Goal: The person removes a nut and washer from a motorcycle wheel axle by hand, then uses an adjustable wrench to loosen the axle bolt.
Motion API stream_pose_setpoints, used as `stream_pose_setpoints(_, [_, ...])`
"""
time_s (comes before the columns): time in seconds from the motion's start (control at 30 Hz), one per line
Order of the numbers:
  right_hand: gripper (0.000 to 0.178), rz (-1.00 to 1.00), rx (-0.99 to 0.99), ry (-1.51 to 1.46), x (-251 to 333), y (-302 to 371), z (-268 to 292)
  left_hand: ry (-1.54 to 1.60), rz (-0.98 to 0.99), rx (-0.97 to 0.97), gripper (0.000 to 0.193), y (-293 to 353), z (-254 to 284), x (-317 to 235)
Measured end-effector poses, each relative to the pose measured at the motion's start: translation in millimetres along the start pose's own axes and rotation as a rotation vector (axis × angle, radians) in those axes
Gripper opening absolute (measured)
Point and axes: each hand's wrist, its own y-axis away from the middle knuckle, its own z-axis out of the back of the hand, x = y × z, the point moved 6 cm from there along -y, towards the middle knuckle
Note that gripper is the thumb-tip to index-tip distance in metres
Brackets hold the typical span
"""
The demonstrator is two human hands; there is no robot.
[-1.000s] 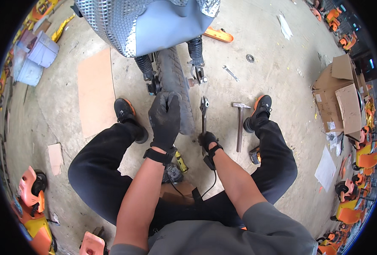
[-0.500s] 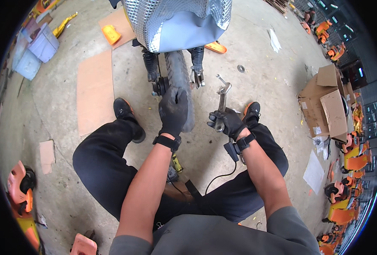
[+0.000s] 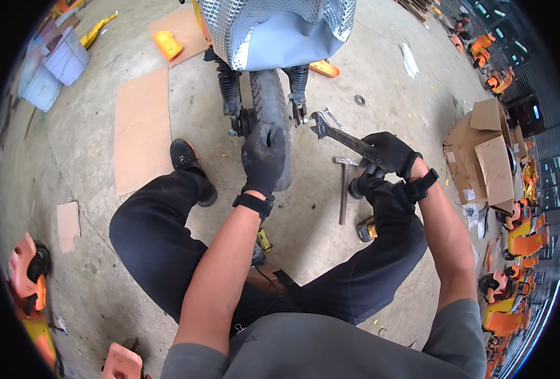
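Note:
My left hand (image 3: 264,158), in a black glove, is closed over the tread of the tyre (image 3: 268,95), its fingertips partly hidden. The wheel stands between two black shock absorbers (image 3: 229,88), beneath a silver quilted cover (image 3: 280,31). Off to the right of the wheel, my gloved right hand (image 3: 390,155) grips an adjustable wrench (image 3: 346,140) by its handle. The wrench's jaw points left, towards the axle end, and stays apart from it. Beyond the wrench, a smaller spanner (image 3: 332,119) lies on the floor. A hammer (image 3: 344,189) lies below the wrench, near my right foot.
A yellow-and-black tool (image 3: 366,228) sits beside my right leg, and another (image 3: 263,241) between my legs. Flat cardboard (image 3: 142,126) lies left, with plastic bins (image 3: 65,60) farther off. An open carton (image 3: 479,155) and orange scooters (image 3: 513,246) stand right.
My right hand has moved right and raised the wrench, whose jaw now points left. The hammer and the tool by my right leg have come into view. My left hand stays on the tyre.

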Motion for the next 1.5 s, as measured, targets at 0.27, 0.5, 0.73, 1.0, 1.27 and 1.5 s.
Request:
stream_pose_setpoints(0.27, [0.028, 0.081, 0.043, 0.108, 11.8, -26.0, 16.1, 0.050, 0.003, -0.024, 0.017, 0.6, 0.0, -4.5])
stream_pose_setpoints(0.5, [0.025, 0.075, 0.137, 0.121, 49.0, -40.8, 32.0, 0.051, -0.008, -0.036, 0.017, -1.0, 1.0, -1.2])
stream_pose_setpoints(0.73, [0.017, 0.685, 0.314, 0.430, 97.8, -48.4, 47.9, 0.072, -0.027, -0.038, 0.017, -1.4, 0.1, -4.8])
stream_pose_setpoints(1.0, [0.042, 1.015, 0.109, 0.901, 122.2, -63.2, 49.6, 0.043, -0.031, -0.056, 0.017, 0.6, 1.0, -5.6])
stream_pose_setpoints(1.27, [0.032, 0.623, -0.156, 0.493, 117.8, -84.2, 57.1, 0.035, -0.033, -0.066, 0.017, -1.0, 0.1, -6.4])
stream_pose_setpoints(1.5, [0.019, 0.356, -0.296, -0.237, 107.1, -44.4, 14.5, -0.003, -0.004, -0.044, 0.018, 0.8, 0.2, -1.2])
